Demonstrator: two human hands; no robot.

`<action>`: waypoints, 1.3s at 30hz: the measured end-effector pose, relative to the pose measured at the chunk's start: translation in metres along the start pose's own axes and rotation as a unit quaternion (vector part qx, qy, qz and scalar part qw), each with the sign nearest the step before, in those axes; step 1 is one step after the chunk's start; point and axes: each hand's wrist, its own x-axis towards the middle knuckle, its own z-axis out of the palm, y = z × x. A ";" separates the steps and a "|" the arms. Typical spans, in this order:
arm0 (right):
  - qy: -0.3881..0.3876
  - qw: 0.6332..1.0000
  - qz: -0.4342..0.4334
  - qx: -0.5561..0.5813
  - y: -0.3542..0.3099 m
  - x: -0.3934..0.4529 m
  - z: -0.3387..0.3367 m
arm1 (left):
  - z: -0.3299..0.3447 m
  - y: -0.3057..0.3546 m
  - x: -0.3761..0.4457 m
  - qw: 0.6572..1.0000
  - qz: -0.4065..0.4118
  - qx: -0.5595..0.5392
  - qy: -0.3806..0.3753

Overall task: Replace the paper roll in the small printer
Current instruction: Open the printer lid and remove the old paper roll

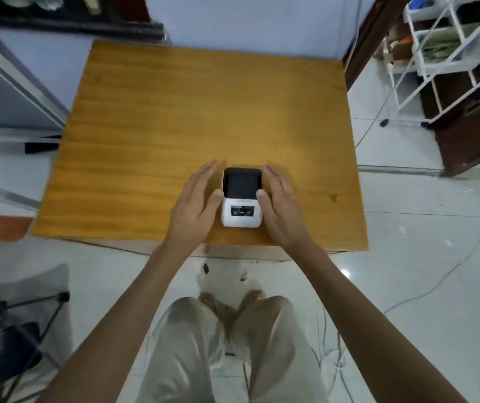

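A small white printer with a black lid on its far half sits near the front edge of the wooden table. Its lid is closed. My left hand lies flat just left of the printer, fingers stretched out, thumb touching its left side. My right hand mirrors it on the right, thumb against the printer's right side. Neither hand wraps around the printer. No paper roll is in view.
The table stands against a pale wall. A white wire rack and dark wooden furniture are at the right. A folding stand with dark gear is at the lower left. Cables trail over the tiled floor.
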 end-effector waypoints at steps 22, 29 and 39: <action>0.095 0.985 -0.121 0.076 0.038 -0.005 0.032 | 0.039 -0.036 -0.016 0.994 0.060 0.062 0.068; 0.081 0.989 -0.101 0.067 0.031 -0.015 0.031 | 0.031 -0.040 -0.020 0.994 0.088 -0.069 0.014; 0.082 0.990 -0.104 0.042 0.024 -0.016 0.025 | 0.038 -0.026 -0.011 0.992 0.093 -0.087 0.023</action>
